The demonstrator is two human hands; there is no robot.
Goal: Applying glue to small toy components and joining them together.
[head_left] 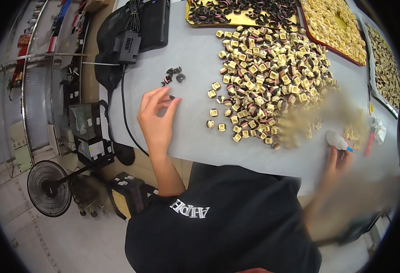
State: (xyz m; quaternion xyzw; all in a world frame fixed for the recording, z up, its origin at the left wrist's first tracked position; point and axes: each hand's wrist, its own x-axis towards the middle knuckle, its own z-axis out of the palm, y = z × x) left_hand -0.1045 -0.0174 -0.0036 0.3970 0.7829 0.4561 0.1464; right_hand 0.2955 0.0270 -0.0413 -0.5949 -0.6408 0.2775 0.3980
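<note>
Over the left part of the table, my left hand (157, 119) pinches a small black piece (172, 97) between thumb and fingertips. Just beyond it lie a few loose black curved pieces (174, 71), one with a bit of pink. My right hand (340, 161), at the table's near right, is closed around a white squeeze bottle (334, 139) with a blue tip. Between the hands and farther back spreads a big heap of small cream, black and pink parts (268, 77), many with a square hollow. Part of the heap's right side is blurred.
At the back stand a yellow tray (195, 23) of black pieces and a red-rimmed tray (320, 42) of cream pieces. Another tray (372, 82) is at far right. A black adapter (128, 47) with its cable lies at left. A fan (50, 188) stands on the floor.
</note>
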